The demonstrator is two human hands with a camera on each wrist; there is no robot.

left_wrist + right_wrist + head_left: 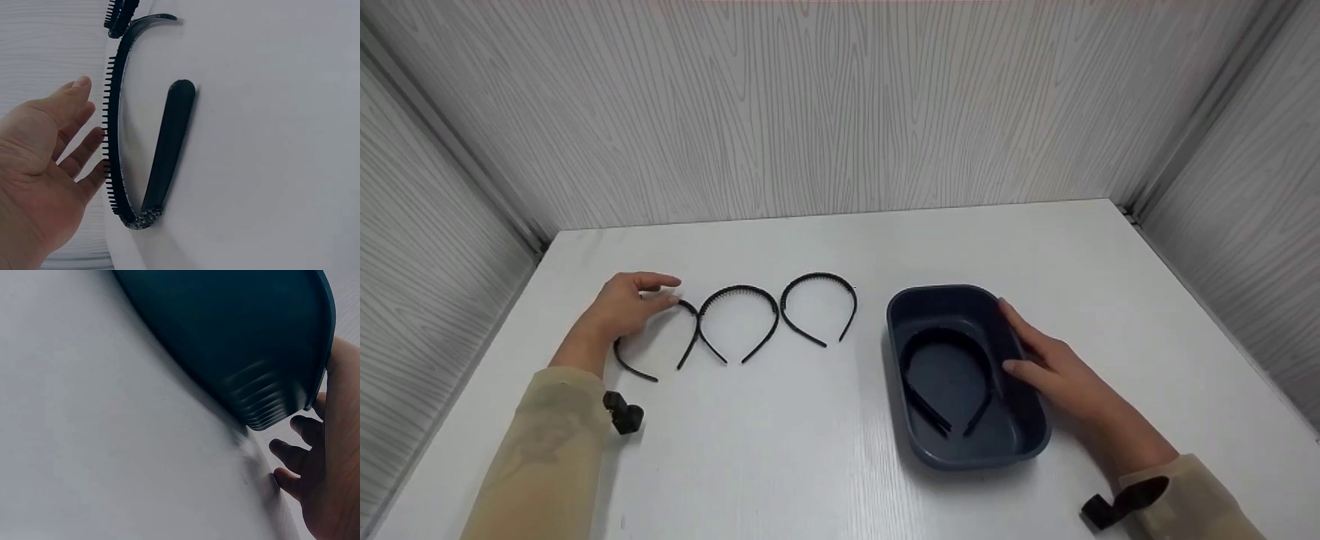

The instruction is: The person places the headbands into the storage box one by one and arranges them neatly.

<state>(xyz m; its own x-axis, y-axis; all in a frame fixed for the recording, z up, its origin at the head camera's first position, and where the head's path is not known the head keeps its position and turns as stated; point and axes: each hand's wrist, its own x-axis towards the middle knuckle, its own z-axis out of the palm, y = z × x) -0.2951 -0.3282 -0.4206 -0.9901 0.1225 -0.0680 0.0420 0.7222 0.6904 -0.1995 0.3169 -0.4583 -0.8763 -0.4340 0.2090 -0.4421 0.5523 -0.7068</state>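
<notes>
My left hand (626, 304) hovers at the leftmost black headband (690, 343), its thumb and fingers apart. In the left wrist view, fingertips reach behind the toothed edge of that headband (115, 112), while the thumb stays clear of it. A middle headband (739, 288) and a right headband (819, 275) lie beside it in a row, open ends toward me. My right hand (1054, 375) holds the right side of a dark blue plastic basin (975, 461), thumb inside the rim and fingers outside. Stacked black headbands (945, 332) lie in the basin.
Everything rests on a white table (780, 465). Wood-grain panels (825, 112) stand behind it and at both sides. A small black device (624, 414) is strapped at the left wrist, and another black device (1121, 502) at the right.
</notes>
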